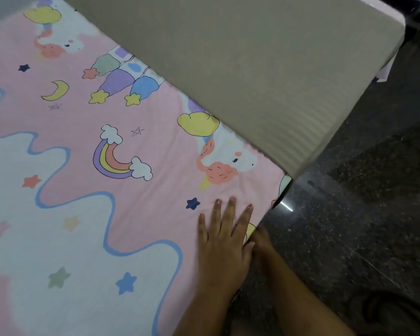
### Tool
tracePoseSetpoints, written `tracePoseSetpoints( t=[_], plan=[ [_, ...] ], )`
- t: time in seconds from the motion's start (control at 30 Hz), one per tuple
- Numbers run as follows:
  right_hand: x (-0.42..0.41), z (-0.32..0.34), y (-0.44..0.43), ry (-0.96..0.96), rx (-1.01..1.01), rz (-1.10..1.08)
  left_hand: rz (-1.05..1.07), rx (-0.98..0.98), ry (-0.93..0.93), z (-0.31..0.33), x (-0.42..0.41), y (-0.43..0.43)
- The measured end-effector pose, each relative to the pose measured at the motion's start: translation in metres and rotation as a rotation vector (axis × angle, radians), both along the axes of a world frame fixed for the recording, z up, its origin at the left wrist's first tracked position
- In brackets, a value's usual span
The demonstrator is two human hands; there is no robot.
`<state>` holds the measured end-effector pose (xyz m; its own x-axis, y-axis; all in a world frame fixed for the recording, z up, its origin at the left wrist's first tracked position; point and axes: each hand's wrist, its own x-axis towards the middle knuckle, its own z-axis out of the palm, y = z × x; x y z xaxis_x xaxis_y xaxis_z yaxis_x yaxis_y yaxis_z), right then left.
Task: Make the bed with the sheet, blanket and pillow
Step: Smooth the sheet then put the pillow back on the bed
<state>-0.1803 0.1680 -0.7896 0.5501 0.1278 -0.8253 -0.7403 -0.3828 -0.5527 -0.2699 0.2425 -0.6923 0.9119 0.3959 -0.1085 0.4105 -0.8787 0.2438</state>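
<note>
Left hand (224,241) lies flat, fingers straight and spread, pressing the unicorn-print sheet (131,214) near the bed's edge. Right hand (261,241) dips just beside that edge, fingers hidden, so its grip can't be told. Sheet looks spread smooth, prob. being tucked at this side. Beyond it, a beige striped slab (252,69). No blanket or pillow in view, so both seem left to do.
</note>
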Motion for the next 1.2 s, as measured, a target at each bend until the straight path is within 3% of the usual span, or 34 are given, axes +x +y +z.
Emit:
tracePoseSetpoints(
  t=[0.1, 0.23, 0.3, 0.4, 0.5, 0.87, 1.07, 1.2],
  plan=[
    [-0.002, -0.014, -0.01, -0.036, -0.104, 0.022, -0.003, -0.005, -0.008, 0.0, 0.008, -0.002],
    [0.0, -0.025, -0.039, -0.027, -0.523, 0.221, -0.029, 0.011, -0.002, 0.007, 0.022, -0.005],
    [0.005, -0.017, -0.036, -0.025, -0.551, 0.294, -0.004, 0.027, 0.025, 0.006, 0.03, -0.003],
    [0.021, -0.006, -0.018, -0.013, -0.407, 0.264, 0.021, 0.03, 0.044, 0.001, 0.035, -0.001],
    [0.046, 0.007, -0.004, -0.014, -0.129, 0.01, 0.014, 0.058, 0.048, -0.001, 0.04, -0.003],
    [0.107, 0.024, -0.004, 0.155, 0.085, -0.344, -0.007, 0.063, 0.028, 0.001, 0.079, -0.019],
    [0.129, 0.017, -0.011, 0.109, 0.138, -0.319, -0.037, 0.085, 0.006, -0.002, 0.101, -0.026],
    [0.129, 0.021, -0.004, 0.163, 0.176, -0.42, -0.042, 0.106, -0.014, -0.004, 0.105, -0.028]
  ],
)
